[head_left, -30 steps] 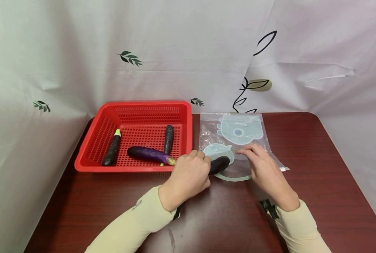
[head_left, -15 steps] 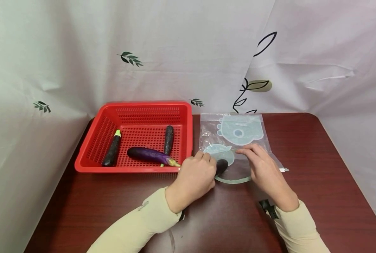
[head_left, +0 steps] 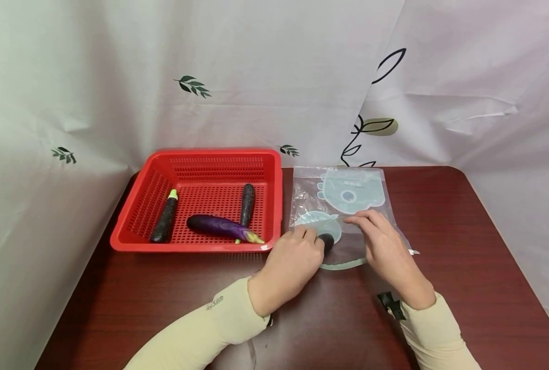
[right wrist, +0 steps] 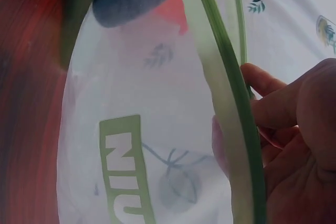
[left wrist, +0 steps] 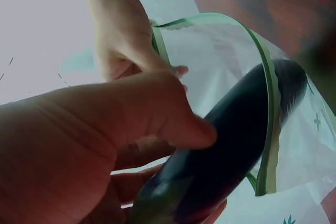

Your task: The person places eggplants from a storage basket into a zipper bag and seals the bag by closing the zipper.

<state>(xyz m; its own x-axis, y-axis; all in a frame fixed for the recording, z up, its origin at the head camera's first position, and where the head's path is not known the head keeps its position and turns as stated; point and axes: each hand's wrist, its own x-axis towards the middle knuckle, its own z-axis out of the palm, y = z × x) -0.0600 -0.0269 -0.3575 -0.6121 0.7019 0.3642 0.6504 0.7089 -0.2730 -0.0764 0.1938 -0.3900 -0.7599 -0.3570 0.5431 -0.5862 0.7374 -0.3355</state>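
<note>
My left hand [head_left: 292, 264] grips a dark eggplant [left wrist: 226, 129], thumb along its upper side. The eggplant's rounded front end has passed the green-edged mouth [left wrist: 270, 103] of a clear zip bag [head_left: 306, 192] and shows through the plastic in both wrist views. At the mouth, my right hand [head_left: 387, 252] pinches the bag's edge between thumb and fingers and keeps it spread. In the right wrist view the green zip strip [right wrist: 231, 66] runs past its fingertips. The eggplant's stem end is mostly covered by my left hand.
Left of the bag stands a red slotted basket [head_left: 274, 205]. Inside lie a purple eggplant [head_left: 216, 226], with its pale stem on the front rim, and two dark green zucchini-like vegetables, one at the left [head_left: 165, 221] and one at the right [head_left: 247, 203]. A white curtain [head_left: 237, 118] hangs behind the table.
My left hand has moved right with its eggplant, which goes deeper into the bag. The right hand stays at the bag's edge. The purple eggplant in the basket is more exposed.
</note>
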